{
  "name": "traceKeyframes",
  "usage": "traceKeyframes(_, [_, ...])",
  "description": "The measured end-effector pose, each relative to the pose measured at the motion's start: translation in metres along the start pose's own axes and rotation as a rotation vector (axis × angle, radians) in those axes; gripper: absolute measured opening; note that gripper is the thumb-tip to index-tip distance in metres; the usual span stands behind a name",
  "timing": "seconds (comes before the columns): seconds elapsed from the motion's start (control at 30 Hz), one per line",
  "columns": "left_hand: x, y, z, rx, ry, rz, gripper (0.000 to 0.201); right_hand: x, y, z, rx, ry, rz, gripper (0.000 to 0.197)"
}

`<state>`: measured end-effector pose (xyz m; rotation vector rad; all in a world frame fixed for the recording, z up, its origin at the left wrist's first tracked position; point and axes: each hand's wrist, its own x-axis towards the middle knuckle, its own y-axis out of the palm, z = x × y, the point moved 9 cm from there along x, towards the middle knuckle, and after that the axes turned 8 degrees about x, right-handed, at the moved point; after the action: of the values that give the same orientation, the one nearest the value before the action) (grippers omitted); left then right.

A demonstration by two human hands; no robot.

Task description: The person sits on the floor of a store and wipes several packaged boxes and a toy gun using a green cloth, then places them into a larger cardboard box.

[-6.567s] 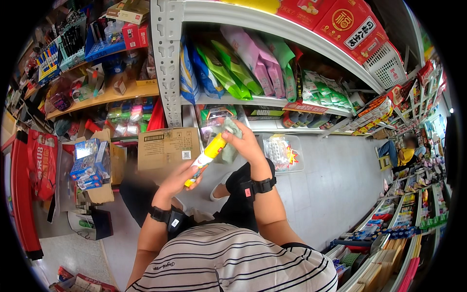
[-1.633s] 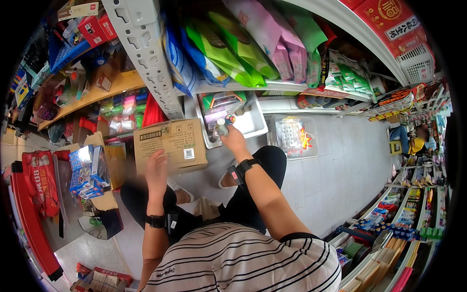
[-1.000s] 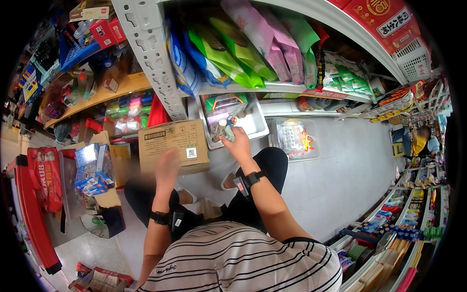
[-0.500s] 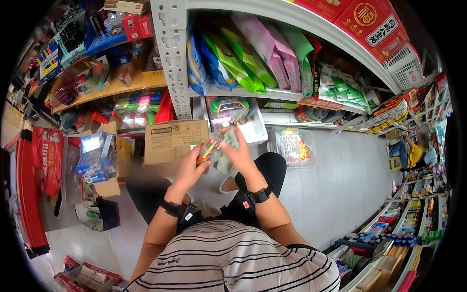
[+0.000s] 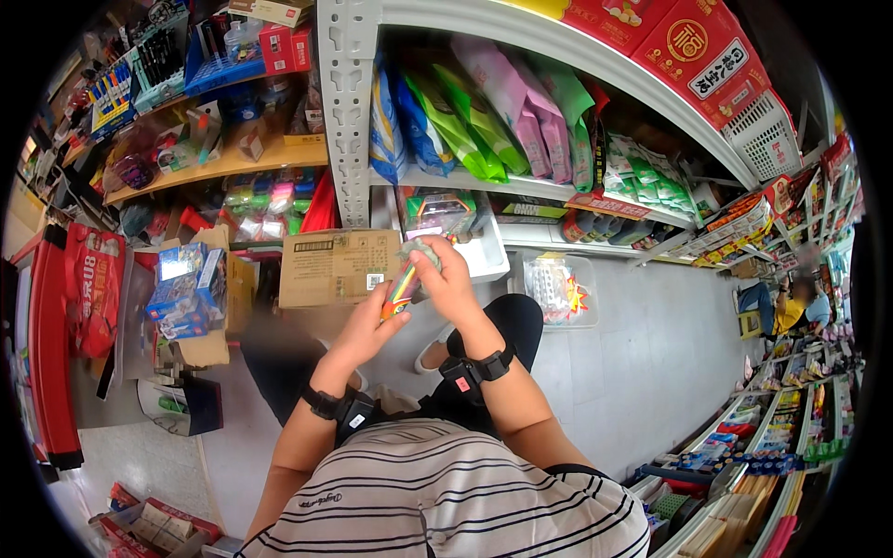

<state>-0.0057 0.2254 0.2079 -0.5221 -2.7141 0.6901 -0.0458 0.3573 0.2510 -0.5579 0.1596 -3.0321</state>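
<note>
My left hand [image 5: 361, 327] is closed around the lower end of a slim packet [image 5: 403, 290] in clear wrap, with orange, green and yellow stripes; its contents are too small to name. A crumpled grey-green cloth [image 5: 426, 251] is bunched in my right hand [image 5: 450, 283], whose fingers press it against the packet's upper end. Both hands meet in front of me above my knees. Just beyond them, an open white bin [image 5: 488, 249] contains a boxed item with a dark, colourful front [image 5: 439, 212].
A closed cardboard carton [image 5: 326, 270] is left of the bin. To the right, a clear plastic tub [image 5: 581, 312] of packaged goods sits on the floor. Shelves of upright bags [image 5: 465, 121] rise ahead. Blue boxes [image 5: 181, 288] fill an open carton at left. A person in yellow [image 5: 791, 312] is far right.
The cloth, hanging loosely from my right hand before, is now gathered at the packet's upper end. My right hand has turned and closed over it. The view has shifted slightly.
</note>
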Motion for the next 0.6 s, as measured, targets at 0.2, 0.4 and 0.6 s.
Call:
traceKeyframes(0.2, [-0.007, 0.027, 0.011, -0.608, -0.208, 0.306, 0.038, -0.001, 0.001, -0.021, 0.353, 0.25, -0.044, 0.034])
traceKeyframes(0.4, [-0.005, 0.029, -0.003, -0.89, -0.244, 0.307, 0.048, -0.007, 0.013, -0.015, 0.62, 0.278, -0.145, 0.037])
traceKeyframes(0.6, [0.002, 0.025, 0.011, -0.57, -0.241, 0.135, 0.048, -0.004, 0.006, -0.042, 0.339, 0.232, -0.09, 0.04])
